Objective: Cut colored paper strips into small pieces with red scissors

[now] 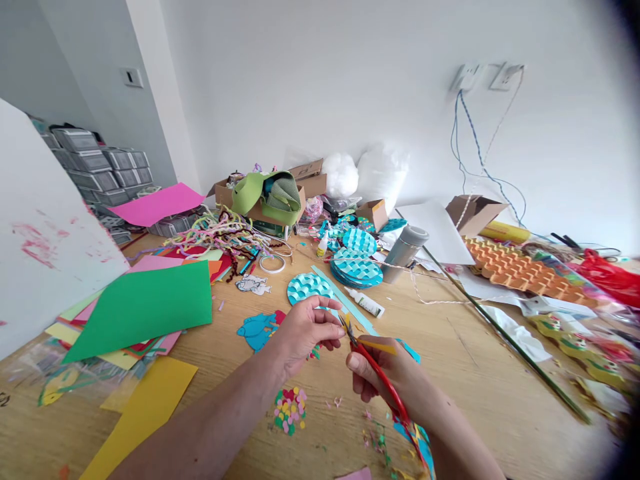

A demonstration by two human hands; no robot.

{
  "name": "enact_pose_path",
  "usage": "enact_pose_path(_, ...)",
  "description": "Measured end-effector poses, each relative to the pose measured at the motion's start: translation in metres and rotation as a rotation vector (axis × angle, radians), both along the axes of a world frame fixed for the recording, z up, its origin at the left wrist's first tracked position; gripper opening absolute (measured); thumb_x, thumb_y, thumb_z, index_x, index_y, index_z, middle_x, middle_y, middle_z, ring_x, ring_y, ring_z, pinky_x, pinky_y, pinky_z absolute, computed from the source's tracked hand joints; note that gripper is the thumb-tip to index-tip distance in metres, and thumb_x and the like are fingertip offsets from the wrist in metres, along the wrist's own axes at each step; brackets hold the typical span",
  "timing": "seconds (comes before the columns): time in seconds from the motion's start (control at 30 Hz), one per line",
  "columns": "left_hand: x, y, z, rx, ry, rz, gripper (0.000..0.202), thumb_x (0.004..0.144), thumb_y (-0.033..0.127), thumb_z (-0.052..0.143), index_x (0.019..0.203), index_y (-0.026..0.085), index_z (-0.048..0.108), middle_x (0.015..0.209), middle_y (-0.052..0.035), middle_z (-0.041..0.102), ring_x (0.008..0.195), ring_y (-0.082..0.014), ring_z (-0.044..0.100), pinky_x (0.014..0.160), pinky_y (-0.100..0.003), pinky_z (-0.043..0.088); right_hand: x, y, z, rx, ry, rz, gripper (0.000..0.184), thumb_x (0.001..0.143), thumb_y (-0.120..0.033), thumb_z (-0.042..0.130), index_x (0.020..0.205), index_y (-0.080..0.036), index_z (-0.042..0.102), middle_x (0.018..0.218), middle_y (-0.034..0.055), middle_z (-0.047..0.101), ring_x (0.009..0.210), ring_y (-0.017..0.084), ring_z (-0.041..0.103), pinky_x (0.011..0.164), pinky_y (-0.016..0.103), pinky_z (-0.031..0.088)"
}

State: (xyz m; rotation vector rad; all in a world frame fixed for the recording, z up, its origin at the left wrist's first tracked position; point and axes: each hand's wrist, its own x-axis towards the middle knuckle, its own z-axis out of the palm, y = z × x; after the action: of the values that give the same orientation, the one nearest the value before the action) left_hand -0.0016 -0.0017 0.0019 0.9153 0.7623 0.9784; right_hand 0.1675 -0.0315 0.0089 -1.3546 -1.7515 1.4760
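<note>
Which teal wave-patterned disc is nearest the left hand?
The lone disc just beyond the left hand; the others are piled farther back near the grey flask.

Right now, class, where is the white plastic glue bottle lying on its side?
Head view, mid-table: the glue bottle lies right of the pale blue paper strip, near the teal patterned discs.

The scissors [377,377] have bright red handles and short dark blades. They sit just below the middle of the frame, tilted so the blades point up and to the left. The right hand [400,387] is wrapped around the handles above the tabletop. A small yellow paper strip [379,346] lies almost level across the scissors, just right of the blades. The blade tips meet the pinched fingertips of the left hand [303,330]. Whatever is pinched there is too small to make out.
</note>
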Motion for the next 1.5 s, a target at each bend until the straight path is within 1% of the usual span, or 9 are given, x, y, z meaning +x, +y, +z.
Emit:
enact_pose_path(0.1,-0.001,0.000,0.000,0.012,0.017,-0.011,0.043,0.060,0.015,0.070,0.099,0.014,0.054,0.071,0.0017,0.060,0.057,-0.0097,0.056,0.057,-0.026,0.040,0.000,0.001,0.001,0.014,-0.024,0.010,0.049,0.070,-0.063,0.065,0.065,-0.016,0.049,0.053,0.0004,0.059,0.043,0.010,0.055,0.042,0.019,0.040)
enact_pose_path(0.27,-0.002,0.000,0.001,0.013,0.038,-0.012,0.042,0.061,0.016,0.070,0.100,0.014,0.054,0.071,0.0017,0.060,0.057,-0.0094,0.056,0.057,-0.025,0.040,-0.001,-0.001,0.001,-0.002,0.040,-0.008,0.047,0.069,-0.061,0.067,0.067,-0.018,0.049,0.050,-0.0049,0.053,0.040,0.008,0.051,0.039,0.018,0.041)
enact_pose_path(0.37,-0.003,-0.001,0.002,0.012,0.039,-0.007,0.043,0.060,0.015,0.070,0.100,0.014,0.054,0.070,0.0022,0.059,0.056,-0.0091,0.055,0.057,-0.025,0.040,-0.002,-0.002,0.001,-0.022,0.053,-0.016,0.048,0.067,-0.062,0.068,0.067,-0.018,0.048,0.049,-0.0061,0.051,0.039,0.007,0.050,0.038,0.017,0.041)
enact_pose_path(0.63,-0.002,0.000,0.002,0.022,0.025,0.007,0.043,0.059,0.015,0.069,0.099,0.014,0.054,0.069,0.0024,0.059,0.056,-0.0097,0.056,0.057,-0.026,0.040,0.001,-0.001,0.000,-0.028,0.008,-0.005,0.049,0.069,-0.062,0.066,0.070,-0.018,0.048,0.049,-0.0047,0.054,0.038,0.008,0.051,0.037,0.017,0.039)
enact_pose_path(0.8,-0.002,-0.001,0.003,0.028,0.063,0.009,0.043,0.060,0.015,0.069,0.100,0.014,0.054,0.069,0.0024,0.059,0.056,-0.0097,0.055,0.057,-0.026,0.041,-0.001,-0.002,0.003,0.001,0.044,0.007,0.047,0.067,-0.060,0.069,0.068,-0.018,0.049,0.053,-0.0046,0.053,0.043,0.009,0.053,0.040,0.019,0.042)
enact_pose_path(0.97,-0.001,-0.001,0.005,0.035,0.083,0.004,0.044,0.059,0.016,0.069,0.100,0.014,0.053,0.070,0.0016,0.061,0.056,-0.0102,0.055,0.058,-0.026,0.041,-0.003,-0.003,0.008,-0.036,0.044,-0.001,0.045,0.068,-0.058,0.070,0.067,-0.018,0.049,0.052,-0.0065,0.049,0.042,0.007,0.052,0.039,0.017,0.042)
enact_pose_path(1.13,-0.002,-0.001,0.004,0.031,0.074,0.000,0.044,0.060,0.017,0.070,0.100,0.014,0.053,0.070,0.0018,0.060,0.056,-0.0102,0.056,0.058,-0.026,0.041,-0.002,-0.004,0.014,-0.070,0.019,0.006,0.045,0.069,-0.056,0.070,0.063,-0.017,0.050,0.052,-0.0056,0.051,0.043,0.007,0.052,0.040,0.016,0.041)
enact_pose_path(1.27,-0.001,-0.001,0.003,0.025,0.054,-0.011,0.046,0.060,0.018,0.072,0.101,0.014,0.053,0.072,0.0014,0.061,0.057,-0.0099,0.056,0.058,-0.026,0.041,-0.001,-0.002,0.013,-0.096,0.001,0.005,0.045,0.068,-0.057,0.070,0.065,-0.016,0.051,0.051,-0.0046,0.054,0.041,0.007,0.051,0.040,0.016,0.040)
enact_pose_path(1.5,-0.001,-0.001,0.003,0.024,0.017,0.022,0.046,0.057,0.017,0.073,0.099,0.014,0.054,0.067,0.0026,0.059,0.055,-0.0103,0.055,0.057,-0.027,0.041,0.001,-0.002,0.008,-0.078,-0.003,0.009,0.045,0.069,-0.057,0.069,0.065,-0.017,0.050,0.050,-0.0043,0.054,0.041,0.007,0.051,0.040,0.017,0.041)
